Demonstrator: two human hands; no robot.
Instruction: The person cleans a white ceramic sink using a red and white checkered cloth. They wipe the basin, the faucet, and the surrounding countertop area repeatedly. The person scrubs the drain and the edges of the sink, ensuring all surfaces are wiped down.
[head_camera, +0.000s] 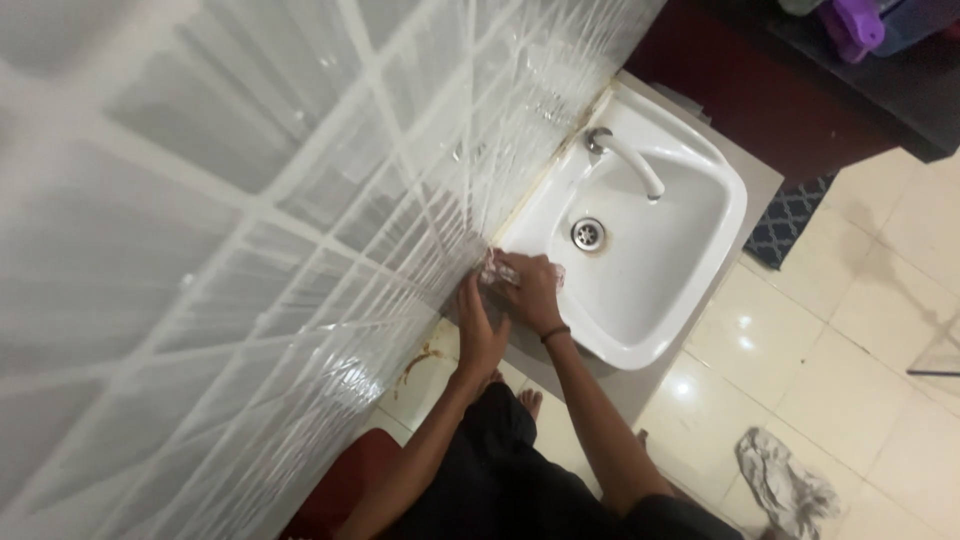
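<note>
Here I see my right hand (530, 290) pressing a crumpled clear plastic wad (497, 268) against the white washbasin (690, 260) rim's corner, fingers closed over it, left hand (480, 335) flat just below, bracing.

A white sink (690, 215) is seen from above, set against a tiled wall (250, 200). A tap (628, 160) arches from the sink's back edge, and a drain (587, 233) lies in the basin's middle. At the sink's near corner by the wall, a crumpled clear wrapper (497, 269) is gripped by the right hand (530, 290). The left hand (480, 335) is laid flat just beside it, against the wall's foot. A grey rag (785, 485) lies on the floor (860, 300), well apart. A patterned mat (790, 220) shows past the sink's far edge.
</note>
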